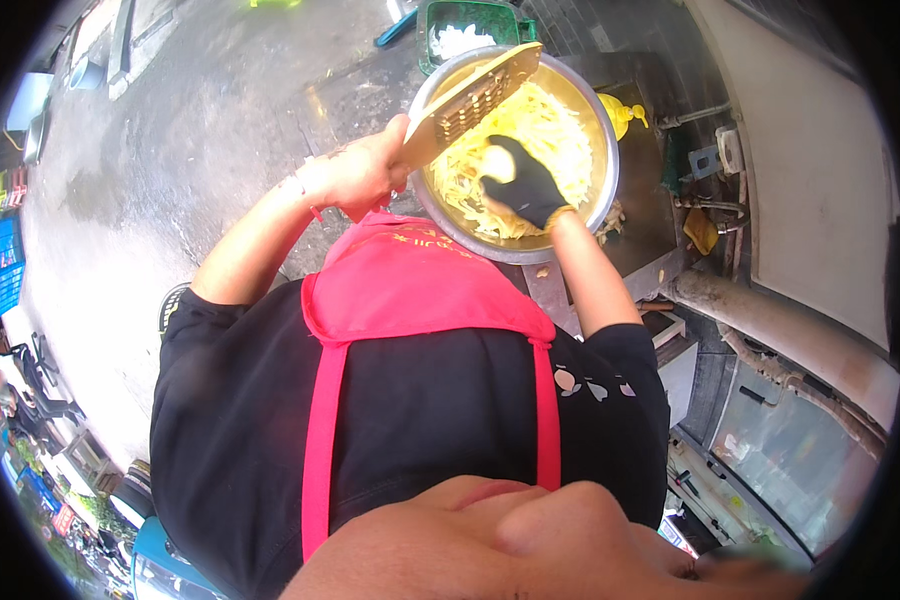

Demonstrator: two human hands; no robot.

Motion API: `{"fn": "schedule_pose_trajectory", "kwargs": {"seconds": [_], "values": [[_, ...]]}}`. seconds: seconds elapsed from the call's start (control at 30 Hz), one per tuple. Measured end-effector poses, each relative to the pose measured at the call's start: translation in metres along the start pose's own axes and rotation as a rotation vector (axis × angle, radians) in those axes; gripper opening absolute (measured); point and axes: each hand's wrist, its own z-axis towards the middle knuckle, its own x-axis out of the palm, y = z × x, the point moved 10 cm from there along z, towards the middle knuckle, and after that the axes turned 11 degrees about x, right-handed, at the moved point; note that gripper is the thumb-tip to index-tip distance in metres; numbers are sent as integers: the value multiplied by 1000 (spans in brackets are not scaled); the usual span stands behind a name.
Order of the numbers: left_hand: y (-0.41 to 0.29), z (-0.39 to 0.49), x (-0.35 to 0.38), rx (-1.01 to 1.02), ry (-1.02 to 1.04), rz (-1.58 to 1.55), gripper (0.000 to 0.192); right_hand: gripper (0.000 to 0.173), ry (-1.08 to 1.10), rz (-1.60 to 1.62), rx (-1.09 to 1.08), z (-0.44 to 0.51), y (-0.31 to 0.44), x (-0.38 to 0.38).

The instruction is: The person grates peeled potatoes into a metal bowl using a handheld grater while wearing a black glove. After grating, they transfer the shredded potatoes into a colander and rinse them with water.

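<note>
My bare left hand point(371, 169) grips the near end of a long grater board point(472, 105), which has rows of holes and lies tilted over the left side of a wide metal bowl point(607, 176). Pale yellow shreds point(559, 131), like shredded potato, cover much of the bowl's bottom. My right hand point(525, 184), in a black glove, is inside the bowl, below and to the right of the grater. Its fingers are curled around a pale rounded piece point(499, 163), perhaps a peeled potato. The piece is apart from the grater's face.
Behind the bowl stands a green plastic basket point(427, 37) with white pieces inside. A yellow plastic bottle or jug point(621, 115) is just right of the bowl. Farther right are a tap point(731, 214), a yellow cloth or sponge point(700, 230) and a thick pipe point(780, 322) along the wall.
</note>
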Motion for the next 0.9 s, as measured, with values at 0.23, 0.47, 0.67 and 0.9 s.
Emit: {"fn": "schedule_pose_trajectory", "kwargs": {"seconds": [0.23, 0.47, 0.67, 0.9], "values": [[1, 11, 16, -20, -6, -136, 45, 33, -207, 86, 184, 13, -47, -83], [6, 13, 16, -54, -23, -136, 46, 20, -735, -304, -186, -43, 8, -87], [2, 13, 18, -79, -50, -99, 51, 62, -356, -614, 17, -22, 4, -1], [-7, 23, 33, 12, -3, -146, 41, 54, -422, -195, 44, 7, -25, -77]]}}
